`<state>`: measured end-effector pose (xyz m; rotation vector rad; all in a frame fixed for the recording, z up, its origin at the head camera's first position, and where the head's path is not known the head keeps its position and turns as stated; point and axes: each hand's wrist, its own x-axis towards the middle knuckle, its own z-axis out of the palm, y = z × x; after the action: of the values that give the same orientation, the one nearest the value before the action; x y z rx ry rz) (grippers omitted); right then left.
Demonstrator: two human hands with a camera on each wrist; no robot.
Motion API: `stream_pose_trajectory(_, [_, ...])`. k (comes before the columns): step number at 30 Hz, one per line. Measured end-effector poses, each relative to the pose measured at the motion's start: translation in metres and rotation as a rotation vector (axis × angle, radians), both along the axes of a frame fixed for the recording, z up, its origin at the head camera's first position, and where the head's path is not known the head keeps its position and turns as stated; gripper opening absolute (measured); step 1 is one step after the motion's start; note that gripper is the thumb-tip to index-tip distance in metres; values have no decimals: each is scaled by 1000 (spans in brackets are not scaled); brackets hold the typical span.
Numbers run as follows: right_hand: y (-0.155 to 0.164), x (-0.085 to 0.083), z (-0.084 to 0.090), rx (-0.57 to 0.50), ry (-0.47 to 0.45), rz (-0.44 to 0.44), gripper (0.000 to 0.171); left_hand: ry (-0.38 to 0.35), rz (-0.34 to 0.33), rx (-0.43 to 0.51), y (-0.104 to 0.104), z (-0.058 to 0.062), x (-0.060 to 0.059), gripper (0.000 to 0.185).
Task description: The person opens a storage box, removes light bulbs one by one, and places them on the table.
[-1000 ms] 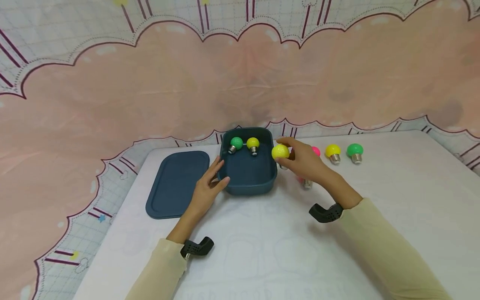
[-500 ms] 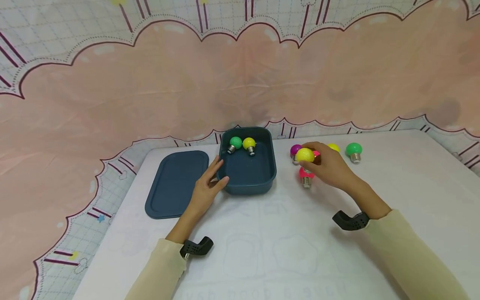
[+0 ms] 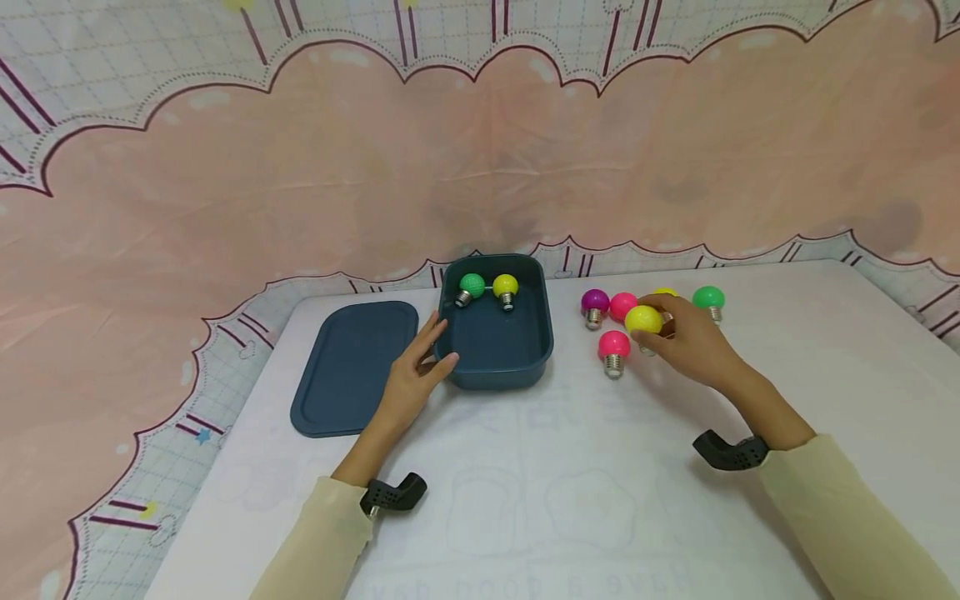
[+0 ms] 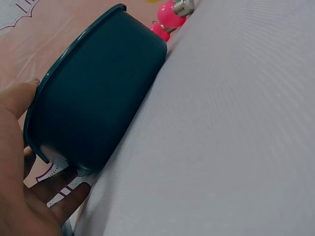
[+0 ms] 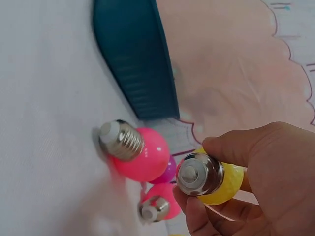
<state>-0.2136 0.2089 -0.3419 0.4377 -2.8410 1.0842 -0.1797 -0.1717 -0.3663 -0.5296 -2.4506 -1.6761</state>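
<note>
My left hand point(image 3: 407, 381) touches the left front corner of a dark teal box point(image 3: 501, 379), fingers fairly straight. Inside the box lie a green bulb point(image 3: 472, 286) and a yellow bulb point(image 3: 506, 286). To the right, my right hand point(image 3: 696, 342) pinches another yellow light bulb point(image 3: 642, 320) by its round part. Its metal screw base point(image 5: 201, 174) faces the camera in the right wrist view. Close by are a purple bulb point(image 3: 595, 301) and two pink bulbs, one behind point(image 3: 622, 306) and one in front point(image 3: 614, 343). The right hand partly hides a further yellow bulb point(image 3: 666, 292).
A flat teal lid point(image 3: 352, 367) lies left of the box on the white-covered table point(image 3: 525, 483). A green bulb point(image 3: 708, 297) sits beyond my right hand. Behind the table hangs a peach patterned cloth point(image 3: 480, 167).
My right hand has moved right, from the box's right rim to beside the pink bulbs, still holding the yellow bulb. The yellow bulb in the box rocked slightly. My left hand stayed put.
</note>
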Motion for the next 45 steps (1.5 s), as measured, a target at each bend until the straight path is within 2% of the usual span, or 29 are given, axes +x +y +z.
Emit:
stream_pose_trajectory(7, [9, 3, -7, 11, -3, -7, 54, -10, 1, 1, 0, 0, 1, 57])
stream_pose_trajectory(16, [12, -3, -22, 48, -80, -50, 55, -16, 11, 4, -1, -2, 0, 57])
stream_pose_trajectory(23, [15, -5, -32, 63, -87, -53, 54, -11, 7, -1, -1, -3, -1, 57])
stream_pose_trajectory(45, [15, -7, -33, 75, -117, -58, 57, -1, 10, -21, 0, -1, -1, 57])
